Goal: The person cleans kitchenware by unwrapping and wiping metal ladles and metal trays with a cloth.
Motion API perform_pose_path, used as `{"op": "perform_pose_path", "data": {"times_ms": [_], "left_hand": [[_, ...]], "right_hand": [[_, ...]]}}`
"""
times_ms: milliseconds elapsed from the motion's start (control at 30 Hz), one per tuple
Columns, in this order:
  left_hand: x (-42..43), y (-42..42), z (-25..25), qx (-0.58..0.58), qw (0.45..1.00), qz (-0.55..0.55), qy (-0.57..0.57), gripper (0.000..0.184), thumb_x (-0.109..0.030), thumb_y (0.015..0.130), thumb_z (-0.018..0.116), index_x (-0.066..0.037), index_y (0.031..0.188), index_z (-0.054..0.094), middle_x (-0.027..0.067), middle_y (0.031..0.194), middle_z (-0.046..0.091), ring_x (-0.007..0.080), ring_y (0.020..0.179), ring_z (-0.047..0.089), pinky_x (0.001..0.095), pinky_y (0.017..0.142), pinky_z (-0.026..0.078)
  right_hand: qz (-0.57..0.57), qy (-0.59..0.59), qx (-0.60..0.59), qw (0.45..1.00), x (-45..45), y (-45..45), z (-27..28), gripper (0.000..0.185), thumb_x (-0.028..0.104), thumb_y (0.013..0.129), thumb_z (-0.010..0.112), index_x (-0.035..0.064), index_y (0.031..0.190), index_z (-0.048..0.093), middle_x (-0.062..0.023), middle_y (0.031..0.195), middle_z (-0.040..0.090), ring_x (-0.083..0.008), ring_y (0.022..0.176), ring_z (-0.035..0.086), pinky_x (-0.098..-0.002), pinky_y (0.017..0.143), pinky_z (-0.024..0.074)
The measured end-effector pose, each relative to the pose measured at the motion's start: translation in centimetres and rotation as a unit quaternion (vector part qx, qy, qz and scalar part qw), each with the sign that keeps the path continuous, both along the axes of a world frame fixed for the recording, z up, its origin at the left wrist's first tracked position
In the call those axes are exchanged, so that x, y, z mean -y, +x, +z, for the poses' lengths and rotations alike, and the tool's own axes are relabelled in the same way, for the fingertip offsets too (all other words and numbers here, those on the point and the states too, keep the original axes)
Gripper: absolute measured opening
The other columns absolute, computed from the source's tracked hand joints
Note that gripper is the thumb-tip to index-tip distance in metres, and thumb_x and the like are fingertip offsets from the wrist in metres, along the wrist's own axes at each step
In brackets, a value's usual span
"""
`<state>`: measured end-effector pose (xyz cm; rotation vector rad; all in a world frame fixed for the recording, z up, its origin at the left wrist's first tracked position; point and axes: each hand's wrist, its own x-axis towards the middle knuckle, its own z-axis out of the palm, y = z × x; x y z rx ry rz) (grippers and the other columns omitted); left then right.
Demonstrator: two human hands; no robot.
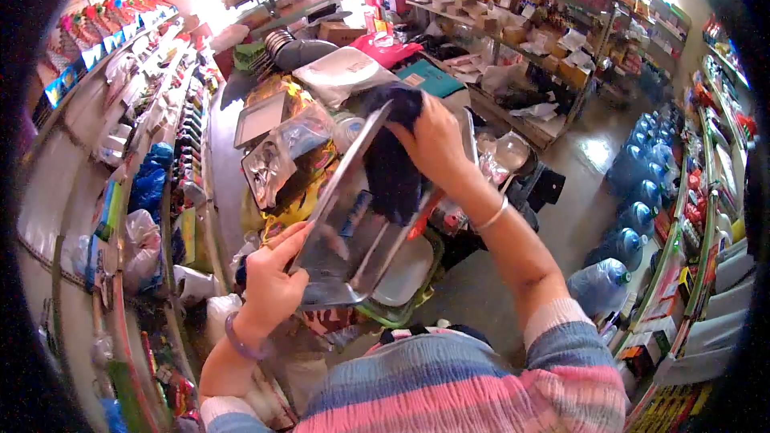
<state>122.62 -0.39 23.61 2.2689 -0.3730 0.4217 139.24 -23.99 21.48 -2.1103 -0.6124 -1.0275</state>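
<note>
A shiny metal tray [325,273] with raised edges is held tilted in front of my chest. My left hand [275,279] grips its lower left edge, thumb and fingers closed on the rim. At the tray's upper part, my right hand [433,140] is closed on a dark navy cloth [393,176], which hangs down over the tray's inner face. Part of the cloth bunches above my right fingers. The fingertips of my right hand are hidden by the cloth.
Behind the tray lies a pile with a white bag [345,72], a teal box [431,78] and a shallow square tray [261,119]. Shelves of goods [513,40] stand behind. Large blue water bottles [597,285] line the right, and packed shelves [148,184] the left.
</note>
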Motion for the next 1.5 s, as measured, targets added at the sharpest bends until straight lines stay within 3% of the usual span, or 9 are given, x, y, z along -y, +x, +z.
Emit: {"op": "perform_pose_path", "data": {"times_ms": [100, 467, 700, 1033, 1267, 1333, 1400, 1467, 1500], "left_hand": [[0.3, 0.1, 0.2, 0.028, 0.999, -0.011, 0.015, 0.049, 0.008, 0.058, 0.044, 0.005, 0.105, 0.058, 0.019, 0.105, 0.06, 0.027, 0.102, 0.058, 0.0297, 0.088, 0.042], [-0.1, -1.0, 0.0, 0.123, 0.991, 0.047, -0.012, 0.048, 0.009, 0.059, 0.048, 0.004, 0.106, 0.059, 0.0182, 0.112, 0.058, 0.0242, 0.104, 0.057, 0.0289, 0.09, 0.041], [1.5, -0.6, 0.0, 0.19, 0.981, 0.038, -0.02, 0.045, 0.01, 0.062, 0.049, 0.004, 0.105, 0.061, 0.0205, 0.116, 0.054, 0.0264, 0.105, 0.056, 0.0299, 0.09, 0.042], [2.6, -0.2, 0.7, 0.309, 0.949, 0.064, -0.007, 0.045, 0.012, 0.063, 0.049, 0.004, 0.105, 0.06, 0.0232, 0.119, 0.051, 0.0297, 0.106, 0.055, 0.0317, 0.089, 0.043], [3.6, 1.6, -2.6, 0.36, 0.92, 0.065, -0.142, 0.054, 0.008, 0.066, 0.052, 0.004, 0.119, 0.047, 0.0208, 0.117, 0.05, 0.0302, 0.103, 0.054, 0.0369, 0.09, 0.043], [4.8, 3.5, -4.3, 0.414, 0.884, 0.055, -0.21, 0.055, 0.007, 0.065, 0.054, 0.004, 0.12, 0.046, 0.0181, 0.113, 0.051, 0.0295, 0.097, 0.056, 0.0376, 0.09, 0.042], [3.6, 4.8, -7.8, 0.365, 0.894, 0.08, -0.247, 0.051, -0.001, 0.068, 0.063, 0.0, 0.118, 0.049, 0.0123, 0.1, 0.056, 0.0235, 0.09, 0.056, 0.0356, 0.088, 0.042], [3.1, 4.1, -8.8, 0.24, 0.937, 0.055, -0.247, 0.052, -0.008, 0.07, 0.068, -0.002, 0.118, 0.05, 0.0104, 0.098, 0.058, 0.021, 0.091, 0.055, 0.0341, 0.086, 0.043], [-0.3, 2.4, -10.5, -0.031, 0.979, 0.035, -0.198, 0.06, -0.018, 0.067, 0.076, -0.002, 0.119, 0.049, 0.0079, 0.096, 0.06, 0.0187, 0.094, 0.054, 0.033, 0.087, 0.042]], "right_hand": [[0.053, -0.033, 0.085, 0.994, 0.2, 1.0, 3.0, 0.043, 0.013, 0.069, 0.067, 0.005, 0.104, 0.045, -0.0175, 0.091, 0.056, -0.0362, 0.084, 0.055, -0.042, 0.071, 0.0451], [0.018, 0.181, -0.129, 0.975, 0.6, 4.3, -3.6, 0.031, 0.019, 0.076, 0.065, 0.0061, 0.1, 0.052, -0.016, 0.091, 0.062, -0.0334, 0.084, 0.059, -0.0386, 0.072, 0.0461], [0.279, 0.6, -0.244, 0.709, -4.1, 3.2, -4.0, 0.021, 0.01, 0.081, 0.061, 0.0018, 0.1, 0.057, -0.001, 0.09, 0.06, -0.0132, 0.078, 0.052, -0.0293, 0.072, 0.0431], [0.28, 0.504, -0.333, 0.746, -10.0, -3.0, -8.1, 0.027, 0.007, 0.077, 0.063, 0.002, 0.102, 0.056, -0.0057, 0.094, 0.063, -0.0166, 0.085, 0.057, -0.03, 0.078, 0.0444], [0.527, 0.58, -0.55, 0.287, -10.5, -5.6, -6.2, 0.027, 0.023, 0.085, 0.049, 0.0017, 0.099, 0.057, -0.0113, 0.089, 0.063, -0.0233, 0.083, 0.061, -0.038, 0.074, 0.0507], [0.467, 0.581, -0.599, 0.292, -11.5, -7.9, -4.3, 0.022, 0.017, 0.082, 0.055, 0.0013, 0.097, 0.058, -0.0081, 0.085, 0.064, -0.0204, 0.072, 0.062, -0.0325, 0.068, 0.0503], [0.398, 0.596, -0.531, 0.452, -11.6, -9.6, -2.6, 0.022, 0.016, 0.078, 0.061, 0.001, 0.094, 0.059, -0.0076, 0.085, 0.064, -0.0204, 0.073, 0.061, -0.032, 0.067, 0.0506], [0.383, 0.536, -0.517, 0.546, -11.2, -6.4, -4.9, 0.028, 0.013, 0.074, 0.066, 0.0007, 0.097, 0.056, -0.0087, 0.089, 0.063, -0.0214, 0.076, 0.061, -0.0336, 0.069, 0.0513], [0.332, 0.531, -0.529, 0.573, -9.9, -5.0, -4.7, 0.034, 0.01, 0.072, 0.067, 0.0007, 0.102, 0.053, -0.0106, 0.094, 0.061, -0.0227, 0.078, 0.061, -0.036, 0.071, 0.0516]]}}
